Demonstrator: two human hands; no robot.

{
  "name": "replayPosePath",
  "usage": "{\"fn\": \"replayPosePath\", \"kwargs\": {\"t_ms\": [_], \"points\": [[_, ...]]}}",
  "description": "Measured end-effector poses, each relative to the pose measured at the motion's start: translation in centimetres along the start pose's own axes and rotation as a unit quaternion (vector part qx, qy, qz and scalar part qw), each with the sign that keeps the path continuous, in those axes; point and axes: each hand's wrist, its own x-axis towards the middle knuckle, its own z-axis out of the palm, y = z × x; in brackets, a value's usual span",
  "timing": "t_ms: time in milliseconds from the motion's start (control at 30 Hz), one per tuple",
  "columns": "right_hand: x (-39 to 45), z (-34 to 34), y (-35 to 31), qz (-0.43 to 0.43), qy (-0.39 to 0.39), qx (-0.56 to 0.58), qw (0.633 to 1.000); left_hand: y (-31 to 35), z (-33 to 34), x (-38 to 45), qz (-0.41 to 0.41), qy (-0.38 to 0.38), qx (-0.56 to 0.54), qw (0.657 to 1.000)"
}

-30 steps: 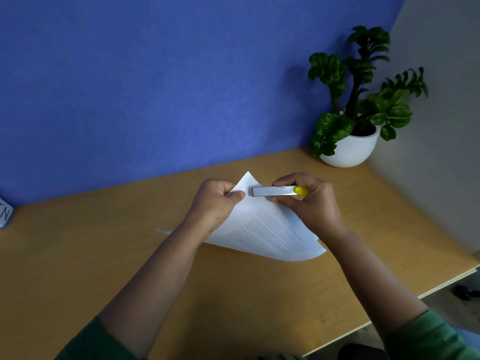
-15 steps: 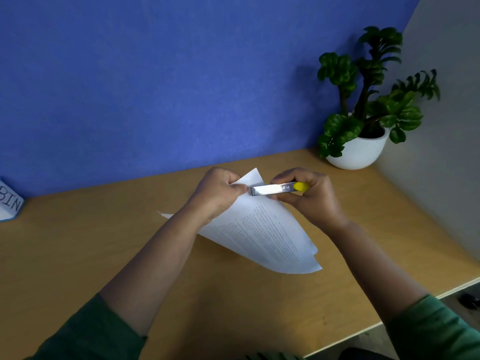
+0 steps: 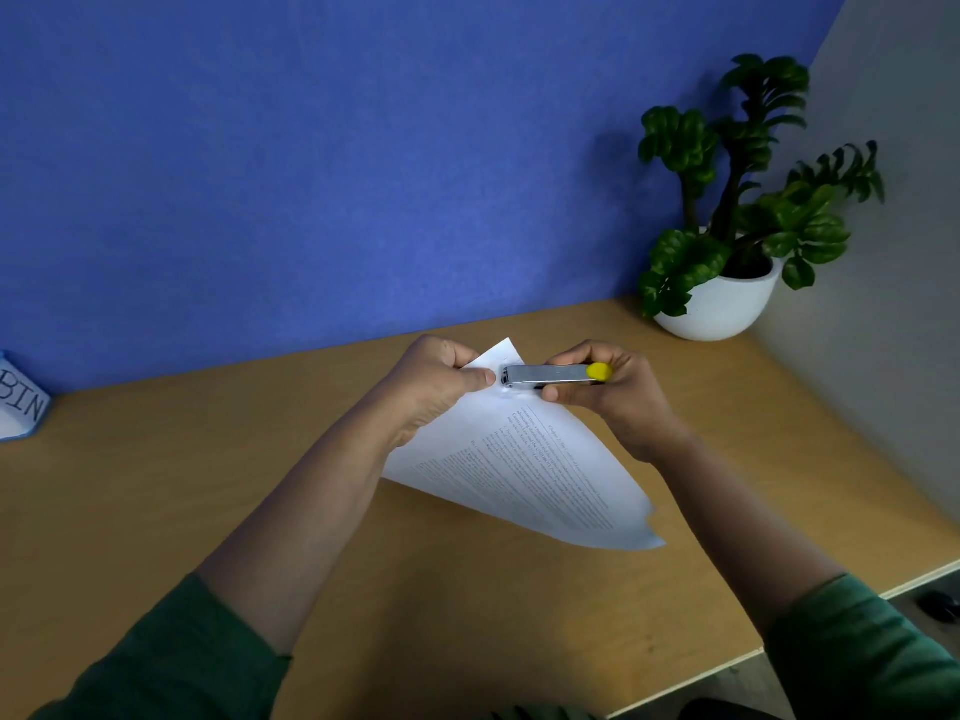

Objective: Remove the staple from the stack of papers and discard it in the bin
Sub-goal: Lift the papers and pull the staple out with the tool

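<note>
1. A matte blue, felt-like partition wall fills the upper part of the view and meets a plain grey side panel at the right corner.
2. A smooth, light brown wooden desk with faint grain runs beneath both; its pale front edge is cut off at the lower right.
3. Two bare forearms reach in from the bottom, each ending in a rolled dark green sleeve that is cropped by the frame.
4. A thin stack of white printed papers is held tilted above the desk, one corner pointing up towards the wall; the far lower edge curls and looks ragged. The print is too small to read.
5. A glossy green leafy plant in a rounded white ceramic pot stands in the back right corner of the desk.
6. The left hand pinches the upper corner of the papers, its thumb pressed on top, fingers curled underneath.
7. The right hand grips a slim silver metal staple remover with a yellow rounded end, fingers and thumb curled round it. Its metal tip rests on the paper corner, just beside the left thumb.
8. A white box with a blue edge, lettered "BIN", sits at the far left, mostly cut off.
9. The staple itself cannot be made out under the tool's tip.
</note>
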Motion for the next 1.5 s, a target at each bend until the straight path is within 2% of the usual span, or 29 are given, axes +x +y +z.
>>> {"fn": "replayPosePath", "kwargs": {"t_ms": [200, 500, 633, 733, 833, 967, 1067, 1233, 1400, 1500], "points": [[0.4, -0.2, -0.1, 0.019, -0.014, -0.007, 1.000, -0.3, -0.1, 0.2, -0.010, 0.000, -0.009, 1.000], [0.7, -0.1, -0.2, 0.092, -0.020, 0.010, 0.996, -1.3, -0.2, 0.7, -0.020, -0.004, -0.028, 0.999], [0.6, 0.0, 0.4, 0.079, -0.013, -0.004, 0.997, -2.0, 0.0, 1.0, -0.049, 0.003, -0.023, 0.999], [0.3, -0.5, 1.6, 0.059, 0.044, 0.040, 0.996, -2.8, -0.3, 1.1, -0.067, 0.027, -0.021, 0.997], [0.2, -1.7, 4.0, 0.090, 0.132, 0.086, 0.984, -3.7, -1.0, 0.8, -0.084, 0.057, -0.026, 0.994], [0.0, -2.9, 9.6, 0.257, 0.259, 0.072, 0.928, -5.5, -1.6, 0.4, -0.099, 0.097, -0.045, 0.989], [-0.5, -2.9, 13.1, 0.338, 0.295, 0.077, 0.890, -6.7, -1.9, -0.1, -0.114, 0.127, -0.058, 0.984], [0.2, -1.7, 15.7, 0.385, 0.301, -0.026, 0.872, -8.6, -2.8, -1.3, -0.142, 0.178, -0.092, 0.969], [1.7, -0.9, 16.3, 0.379, 0.250, -0.120, 0.883, -9.6, -3.1, -2.4, -0.167, 0.198, -0.113, 0.959], [1.9, -0.6, 16.7, 0.387, 0.230, -0.225, 0.864, -10.2, -3.3, -2.9, -0.169, 0.212, -0.127, 0.954]]}}
